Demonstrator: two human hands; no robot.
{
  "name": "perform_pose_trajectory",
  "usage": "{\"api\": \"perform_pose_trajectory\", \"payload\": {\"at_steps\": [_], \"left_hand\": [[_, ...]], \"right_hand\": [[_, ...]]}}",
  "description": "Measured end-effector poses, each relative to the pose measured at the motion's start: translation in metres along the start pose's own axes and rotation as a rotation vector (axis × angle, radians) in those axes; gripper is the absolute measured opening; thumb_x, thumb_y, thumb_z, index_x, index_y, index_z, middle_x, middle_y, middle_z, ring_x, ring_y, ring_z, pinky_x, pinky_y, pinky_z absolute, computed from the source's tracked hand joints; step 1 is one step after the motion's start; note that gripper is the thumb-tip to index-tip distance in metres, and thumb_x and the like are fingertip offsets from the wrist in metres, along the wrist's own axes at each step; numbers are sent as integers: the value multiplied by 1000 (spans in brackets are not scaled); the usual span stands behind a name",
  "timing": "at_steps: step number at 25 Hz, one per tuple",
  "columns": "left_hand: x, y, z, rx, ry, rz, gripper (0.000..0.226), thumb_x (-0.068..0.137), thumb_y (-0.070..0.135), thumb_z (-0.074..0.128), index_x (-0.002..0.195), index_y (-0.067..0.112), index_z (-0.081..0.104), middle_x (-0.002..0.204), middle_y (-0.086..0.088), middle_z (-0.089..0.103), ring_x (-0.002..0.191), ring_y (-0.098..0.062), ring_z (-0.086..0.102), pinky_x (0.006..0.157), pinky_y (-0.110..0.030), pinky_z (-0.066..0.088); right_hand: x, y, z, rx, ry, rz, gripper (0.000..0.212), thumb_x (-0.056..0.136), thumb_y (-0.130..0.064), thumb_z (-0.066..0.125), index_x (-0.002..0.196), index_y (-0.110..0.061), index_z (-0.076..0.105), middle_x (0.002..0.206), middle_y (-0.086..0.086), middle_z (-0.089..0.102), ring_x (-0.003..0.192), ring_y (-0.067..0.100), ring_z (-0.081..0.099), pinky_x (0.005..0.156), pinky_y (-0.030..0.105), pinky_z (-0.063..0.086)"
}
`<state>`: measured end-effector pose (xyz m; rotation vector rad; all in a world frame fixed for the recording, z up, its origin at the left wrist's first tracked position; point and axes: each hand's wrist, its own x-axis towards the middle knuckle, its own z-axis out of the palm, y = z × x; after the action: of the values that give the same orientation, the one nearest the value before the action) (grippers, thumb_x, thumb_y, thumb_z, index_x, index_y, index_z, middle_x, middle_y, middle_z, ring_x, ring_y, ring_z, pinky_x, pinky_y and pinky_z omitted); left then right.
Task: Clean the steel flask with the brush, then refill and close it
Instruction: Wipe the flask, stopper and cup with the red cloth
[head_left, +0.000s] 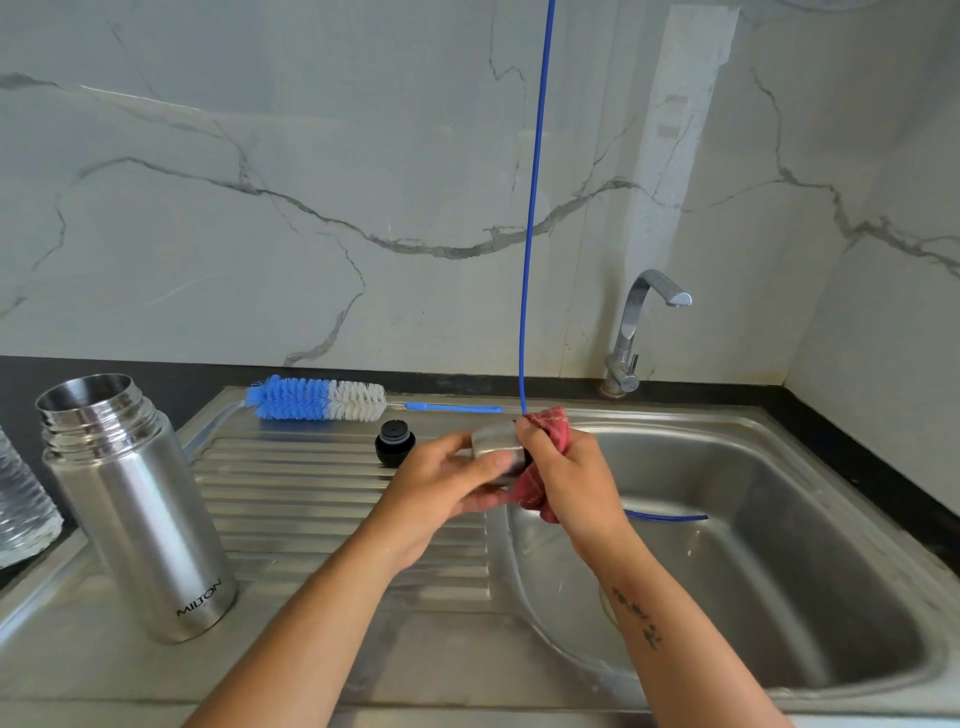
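Hands meet at frame centre: I see my left hand (447, 480) gripping the steel cap (496, 441), my right hand (566, 467) clutching a red cloth (548, 423) against it

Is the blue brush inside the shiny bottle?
No, the brush lies on the sink's draining board, while the flask stands open and apart.

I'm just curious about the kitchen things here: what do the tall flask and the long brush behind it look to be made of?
The flask looks like brushed stainless steel: grey, softly reflective, with a threaded neck. The brush seems to have blue and white synthetic bristles on a thin wire stem with a blue, probably plastic, handle.
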<state>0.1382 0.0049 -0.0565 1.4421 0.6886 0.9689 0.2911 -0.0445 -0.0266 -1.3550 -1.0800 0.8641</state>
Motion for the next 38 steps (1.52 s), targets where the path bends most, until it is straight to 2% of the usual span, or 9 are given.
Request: {"api": "perform_pose_trajectory", "payload": {"at_steps": [5, 9, 13, 17, 19, 24, 27, 33, 38], "left_hand": [[1, -11, -8, 678, 42, 605, 77, 70, -1, 90, 138, 26, 64, 128, 5, 65, 104, -23, 68, 101, -32, 54], [-5, -1, 0, 324, -10, 213, 72, 74, 26, 93, 138, 31, 60, 122, 8, 72, 103, -15, 73, 94, -29, 58], [2, -2, -3, 37, 70, -22, 42, 82, 39, 78, 116, 17, 73, 103, -6, 77, 98, -27, 75, 89, -44, 62], [-1, -13, -7, 667, 85, 558, 62, 78, 14, 88, 136, 19, 67, 129, 4, 69, 115, -14, 68, 105, -32, 52], [1, -13, -7, 730, 74, 677, 65, 75, 6, 89, 135, 18, 68, 136, 6, 65, 126, -11, 61, 109, -29, 48], [-2, 5, -4, 33, 46, 15, 61, 79, 37, 85, 134, 20, 66, 115, -4, 75, 108, -21, 73, 93, -37, 60], [0, 4, -8, -58, -44, -114, 45, 87, 29, 75, 127, 8, 70, 116, -15, 75, 109, -31, 73, 96, -45, 58], [-5, -17, -8, 601, -32, 347, 75, 71, -6, 87, 137, 23, 66, 135, 14, 65, 125, -3, 62, 106, -29, 51], [-10, -12, -5, 922, 29, 761, 58, 78, -6, 84, 127, 24, 74, 139, 5, 63, 124, -16, 62, 104, -31, 51]], "right_hand": [[5, -2, -13, 209, -121, 231, 30, 98, -31, 62, 102, -3, 72, 83, 16, 69, 77, 28, 67, 63, 36, 59], [4, -2, -10, 36, -49, 72, 37, 101, -33, 60, 81, -2, 62, 58, 12, 57, 48, 20, 50, 46, 27, 40], [3, 1, -7, -63, -20, -8, 44, 101, -34, 59, 76, 1, 57, 59, 16, 56, 51, 23, 50, 43, 26, 37], [9, 3, -15, 86, -52, 166, 31, 97, -35, 63, 87, -8, 71, 79, 17, 73, 74, 36, 69, 78, 48, 60], [10, 2, -21, 119, -82, 198, 32, 96, -36, 63, 101, -6, 74, 98, 22, 77, 96, 40, 74, 94, 53, 58], [6, -1, -13, -32, -41, 39, 44, 101, -36, 59, 87, 5, 67, 62, 18, 65, 55, 22, 56, 53, 31, 45], [6, 5, -10, -58, -46, 18, 49, 101, -35, 59, 90, 13, 61, 56, 11, 57, 49, 19, 47, 44, 26, 36], [13, 10, -15, -103, -85, 207, 33, 97, -34, 62, 101, -2, 73, 87, 16, 77, 73, 24, 72, 68, 38, 59], [16, 7, -25, 307, -85, 416, 28, 94, -27, 69, 109, -4, 67, 81, 16, 72, 61, 30, 72, 57, 45, 61]]}}
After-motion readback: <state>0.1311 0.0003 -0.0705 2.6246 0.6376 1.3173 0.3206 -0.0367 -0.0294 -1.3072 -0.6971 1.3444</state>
